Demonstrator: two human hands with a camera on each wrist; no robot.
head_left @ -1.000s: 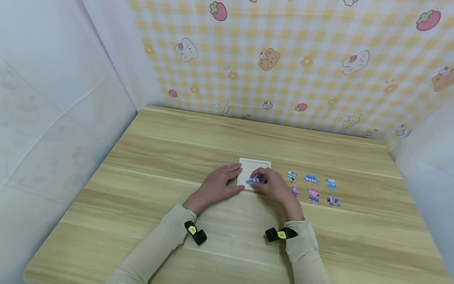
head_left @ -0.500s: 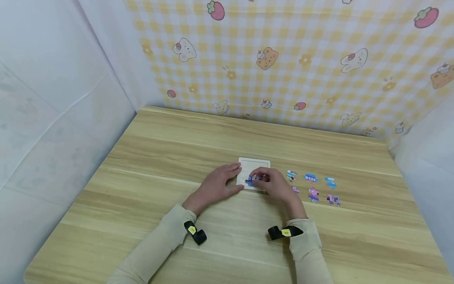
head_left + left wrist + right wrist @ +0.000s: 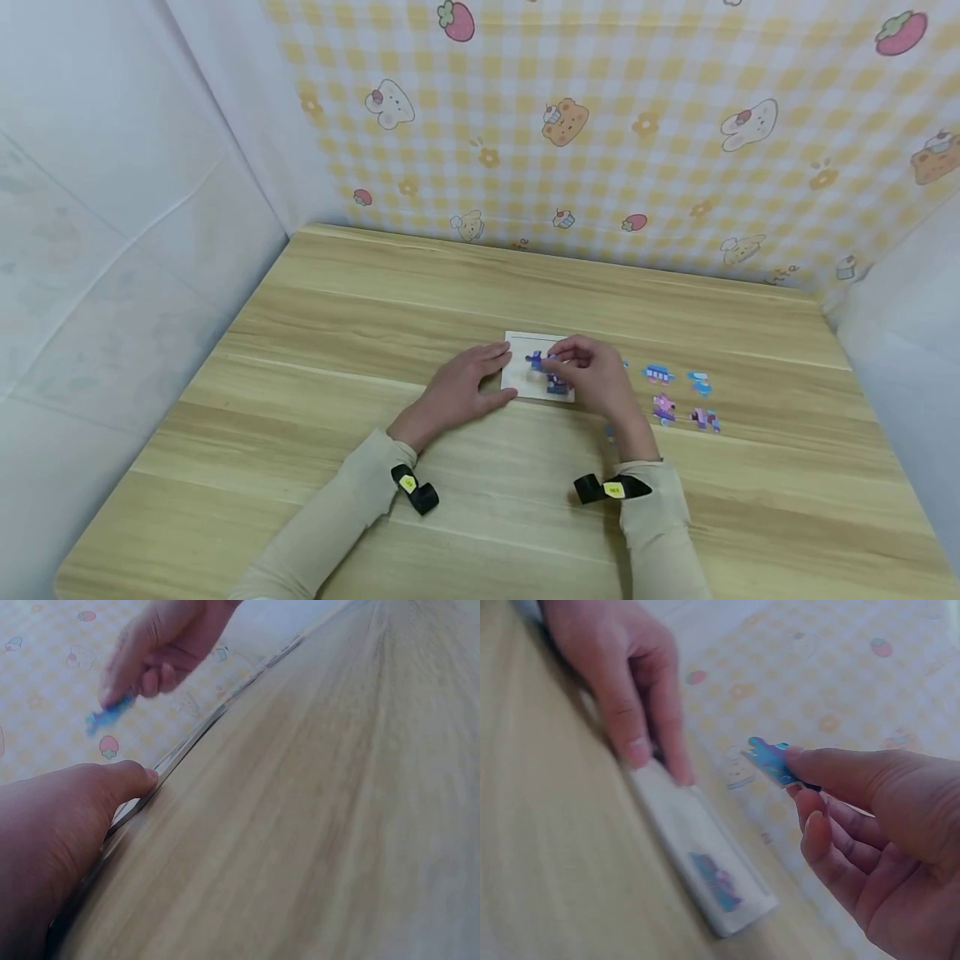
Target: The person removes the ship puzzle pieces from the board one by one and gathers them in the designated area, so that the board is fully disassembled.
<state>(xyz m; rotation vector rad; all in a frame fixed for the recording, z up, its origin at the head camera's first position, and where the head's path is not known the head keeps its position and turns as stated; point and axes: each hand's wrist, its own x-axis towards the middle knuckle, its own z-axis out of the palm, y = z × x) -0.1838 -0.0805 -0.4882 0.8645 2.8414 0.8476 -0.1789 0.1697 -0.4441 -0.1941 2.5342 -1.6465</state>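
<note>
A white puzzle tray (image 3: 527,342) lies flat on the wooden table. My left hand (image 3: 459,387) rests at its left side, thumb (image 3: 127,780) and fingers touching the border. Above the tray, my right hand (image 3: 606,382) pinches a blue jigsaw piece (image 3: 769,761) between thumb and fingers, clear of the surface. Another jigsaw piece (image 3: 714,881), blue and purple, lies inside the tray, in its near right corner in the head view. The fingers of my right hand hide part of the tray's right side in that view.
Right of the tray lie several loose jigsaw pieces: a blue one (image 3: 657,374), a light-blue one (image 3: 700,383), a pink one (image 3: 663,409) and a purple one (image 3: 705,418). My right hand and wrist partly cover others. A checked curtain (image 3: 480,125) hangs behind the table (image 3: 375,300).
My right hand has risen and moved slightly right, lifting the blue jigsaw piece off the tray. The piece in the tray's corner has come into view. My left hand stays put.
</note>
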